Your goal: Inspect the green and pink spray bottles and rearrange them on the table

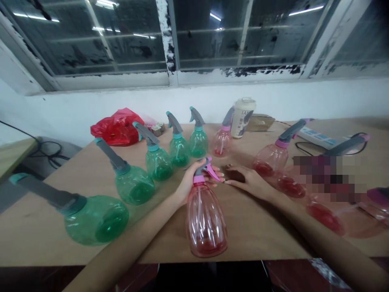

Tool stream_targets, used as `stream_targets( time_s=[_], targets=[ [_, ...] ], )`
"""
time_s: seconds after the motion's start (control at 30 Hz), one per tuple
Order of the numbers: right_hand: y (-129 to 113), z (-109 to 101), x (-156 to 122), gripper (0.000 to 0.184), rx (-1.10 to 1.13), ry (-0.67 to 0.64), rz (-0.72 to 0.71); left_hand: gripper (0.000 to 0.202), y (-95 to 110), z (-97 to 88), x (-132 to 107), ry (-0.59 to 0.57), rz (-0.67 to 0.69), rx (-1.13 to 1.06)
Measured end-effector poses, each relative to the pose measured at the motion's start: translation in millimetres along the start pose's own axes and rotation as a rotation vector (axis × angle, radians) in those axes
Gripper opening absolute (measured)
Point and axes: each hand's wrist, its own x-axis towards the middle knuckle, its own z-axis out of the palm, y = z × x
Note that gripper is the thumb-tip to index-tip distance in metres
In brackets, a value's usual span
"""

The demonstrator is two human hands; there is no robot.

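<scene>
bottle [207,225] is gripped near its pink trigger [212,172] by the left hand [186,181]; the right hand [251,182] lies open. a loosened hold could let it tip.

Dark windows [209,48] stretch along the side facing me, bright tube lights [215,16] mirrored in the glass. White paint sits patchily on the window frame [167,36], black showing through. Below runs a white wall [182,99], then the light-brown surface [164,239], another tabletop [16,154] on its left, and dark reddish floor [133,280] underneath.
</scene>
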Motion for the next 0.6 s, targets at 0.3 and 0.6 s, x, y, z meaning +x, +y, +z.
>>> stream_targets(
  time_s=[0.3,0.6],
  targets=[
    [-0.9,-0.6,-0.1,0.043,0.000,-0.002,0.009,0.044,0.5,0.5,-0.9,0.011,-0.027,-0.008],
    [-2.6,-1.2,0.3,0.041,0.003,-0.009,0.009,0.042,0.2,0.8,-1.2,0.027,-0.017,-0.021]
  ],
)
